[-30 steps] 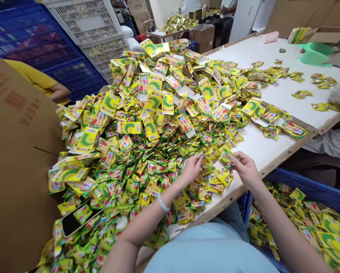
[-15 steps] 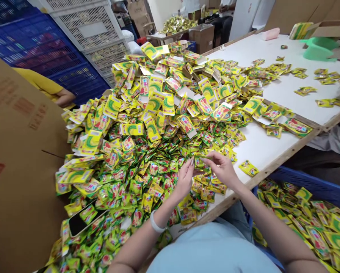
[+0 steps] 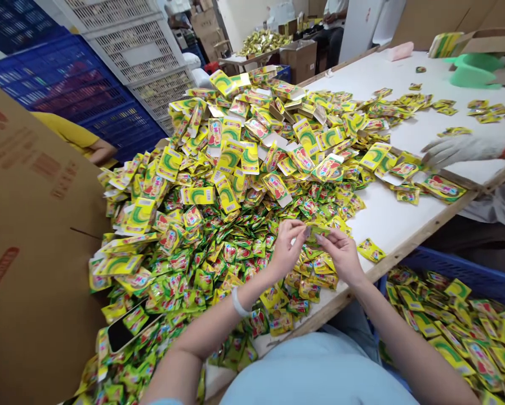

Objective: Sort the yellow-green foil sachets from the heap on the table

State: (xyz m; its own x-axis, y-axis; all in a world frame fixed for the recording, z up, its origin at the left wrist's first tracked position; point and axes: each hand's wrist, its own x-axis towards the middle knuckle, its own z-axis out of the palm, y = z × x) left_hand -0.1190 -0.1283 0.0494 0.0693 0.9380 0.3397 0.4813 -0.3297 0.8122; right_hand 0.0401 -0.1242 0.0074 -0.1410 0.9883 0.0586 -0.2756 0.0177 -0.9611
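Note:
A small yellow-green pack [image 3: 320, 230] is held up between my hands over the near right side of the heap; I cannot tell whether it is a carton or a sachet. My left hand [image 3: 288, 247] is closed, thumb and fingers pinched at the pack's left end. At the other end, my right hand [image 3: 343, 256] grips it with the thumb in front and the fingers behind. Below and around them lie many shiny yellow and green sachets [image 3: 252, 270]. Farther back, printed yellow cartons [image 3: 231, 154], several with raised flaps, are piled on top.
A blue crate [image 3: 459, 256] of filled packs stands at lower right. A phone [image 3: 123, 332] lies among the sachets, beside a large cardboard box [image 3: 36, 225]. Another person's gloved hand [image 3: 463, 151] reaches over the white table [image 3: 387, 208]; a yellow-sleeved arm [image 3: 72, 135] shows behind the box.
Both hands have moved slightly right and up with the pack, and the left fingers now bend over its left end. A gloved hand of another person has come in from the right.

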